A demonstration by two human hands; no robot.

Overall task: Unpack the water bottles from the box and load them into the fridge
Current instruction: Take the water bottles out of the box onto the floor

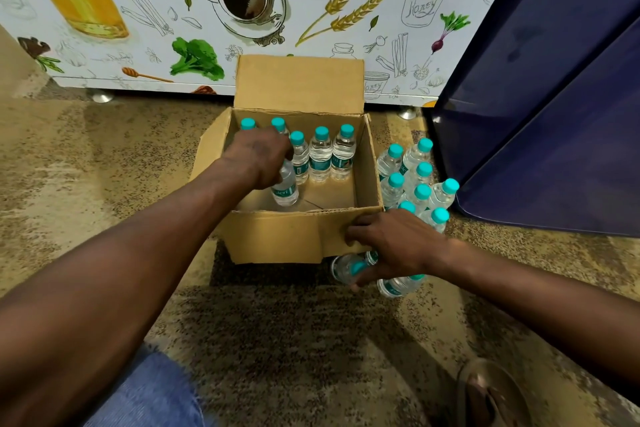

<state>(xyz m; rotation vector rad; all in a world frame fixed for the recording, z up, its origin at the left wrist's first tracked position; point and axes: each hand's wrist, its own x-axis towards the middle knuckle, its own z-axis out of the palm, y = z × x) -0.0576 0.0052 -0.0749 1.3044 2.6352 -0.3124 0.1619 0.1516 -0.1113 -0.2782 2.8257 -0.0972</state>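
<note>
**Inspector:** State the position of the hands.

**Assistant:** The left hand (265,158) reaches down into the open cardboard box (277,236), back of the hand up, fingers curled round the upper part of a tilted bottle (285,189) whose base is near the box floor. The right hand (391,243) lies outside the box at its near right corner, fingers spread against the front wall, thumb under a bottle lying on its side (349,267) on the floor; it grasps that bottle.

**Inspector:** Count of bottles?

**Assistant:** In the box, five teal caps show in a row along the far wall (322,152), plus the tilted one in the left hand, making six. Outside, to the right of the box, a cluster of standing bottles (420,177) shows eight caps; one is partly behind the right hand. Two bottles lie flat at the near right corner: the one held and a second (398,286) just beside it.

**Inspector:** Surroundings and obstructions?

**Assistant:** The box sits on a speckled floor (104,166), far flap upright against a white cabinet printed with food drawings (156,28). A dark blue door (554,114) stands at the right, close to the standing cluster. The left hand hides the necks of the two leftmost bottles. A denim-clad knee (152,392) and a sandalled foot (491,395) show at the bottom edge.
</note>
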